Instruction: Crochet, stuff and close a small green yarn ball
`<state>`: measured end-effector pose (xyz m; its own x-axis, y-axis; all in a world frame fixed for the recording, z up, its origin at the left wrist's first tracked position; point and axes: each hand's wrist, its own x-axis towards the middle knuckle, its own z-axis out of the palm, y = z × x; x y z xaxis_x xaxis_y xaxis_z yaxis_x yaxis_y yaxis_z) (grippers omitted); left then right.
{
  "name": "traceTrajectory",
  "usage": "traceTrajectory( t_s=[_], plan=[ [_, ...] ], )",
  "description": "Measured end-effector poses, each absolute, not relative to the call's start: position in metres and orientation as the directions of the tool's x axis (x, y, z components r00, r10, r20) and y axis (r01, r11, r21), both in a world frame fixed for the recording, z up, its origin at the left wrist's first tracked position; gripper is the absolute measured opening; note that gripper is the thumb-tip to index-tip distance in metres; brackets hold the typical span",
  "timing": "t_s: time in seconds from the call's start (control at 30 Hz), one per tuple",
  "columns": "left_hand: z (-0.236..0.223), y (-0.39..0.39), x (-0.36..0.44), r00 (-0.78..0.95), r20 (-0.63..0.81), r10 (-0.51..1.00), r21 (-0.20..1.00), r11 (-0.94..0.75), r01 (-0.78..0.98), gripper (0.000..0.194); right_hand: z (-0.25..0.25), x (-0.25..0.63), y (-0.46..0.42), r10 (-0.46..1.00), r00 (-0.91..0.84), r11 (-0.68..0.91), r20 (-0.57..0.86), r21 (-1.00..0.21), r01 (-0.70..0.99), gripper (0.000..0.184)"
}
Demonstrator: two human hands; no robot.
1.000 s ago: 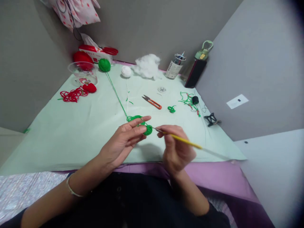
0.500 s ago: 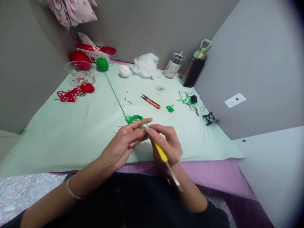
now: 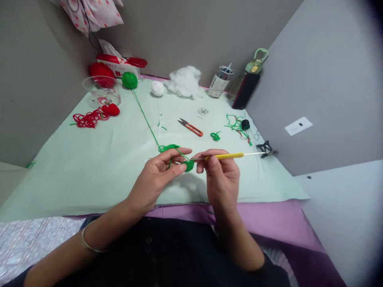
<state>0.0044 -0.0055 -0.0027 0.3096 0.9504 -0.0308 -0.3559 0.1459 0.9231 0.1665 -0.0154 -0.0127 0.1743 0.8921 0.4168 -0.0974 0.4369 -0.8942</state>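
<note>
Between thumb and fingers, my left hand (image 3: 160,175) pinches a small green crochet piece (image 3: 189,165). Green yarn (image 3: 169,148) lies in loose loops just behind that hand, and a strand runs over the raised index finger to the piece. My right hand (image 3: 223,175) grips a crochet hook (image 3: 229,156) by its yellow handle, held nearly level. The hook's thin metal tip reaches the top edge of the green piece; whether it passes through a stitch I cannot tell. A strand leads back to the green yarn ball (image 3: 129,80).
Thread snips (image 3: 190,127) and a green yarn scrap (image 3: 215,136) lie beyond my hands. At left are red yarn (image 3: 89,118) and a clear plastic cup (image 3: 103,93). White stuffing (image 3: 185,81), a pen holder (image 3: 220,81) and a phone (image 3: 246,91) stand along the back. A black claw clip (image 3: 265,148) sits right.
My right hand has turned and shifted right, swinging the hook from pointing steeply down toward me to nearly level. The green piece now shows in my left hand, which has stayed in place.
</note>
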Motion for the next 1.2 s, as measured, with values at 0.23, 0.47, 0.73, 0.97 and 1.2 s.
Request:
traceTrajectory(
  t_s=[0.23,0.47,0.73,0.97,1.2],
  plan=[
    [-0.003,-0.006,0.002,0.278,-0.013,0.96,0.93,0.114,-0.348,0.025,-0.01,0.169,-0.019,0.887,0.113,0.457,0.448,-0.886,-0.073,0.013],
    [-0.005,-0.005,0.001,0.286,-0.009,0.958,0.941,0.105,-0.322,0.024,-0.004,0.17,-0.029,0.834,0.089,0.532,0.545,-0.836,0.134,0.016],
    [-0.006,-0.008,0.003,0.183,0.012,0.983,0.973,0.031,-0.229,0.028,-0.01,0.167,-0.032,0.66,-0.028,0.701,0.751,-0.601,0.384,0.024],
    [-0.004,-0.009,0.002,0.209,-0.004,0.978,0.97,0.054,-0.235,0.027,-0.007,0.172,-0.03,0.693,-0.028,0.691,0.72,-0.652,0.312,0.027],
    [0.001,-0.015,0.009,0.128,0.015,0.992,0.981,0.01,-0.195,0.031,-0.018,0.163,-0.027,0.56,-0.075,0.718,0.825,-0.438,0.541,0.016]
  ],
)
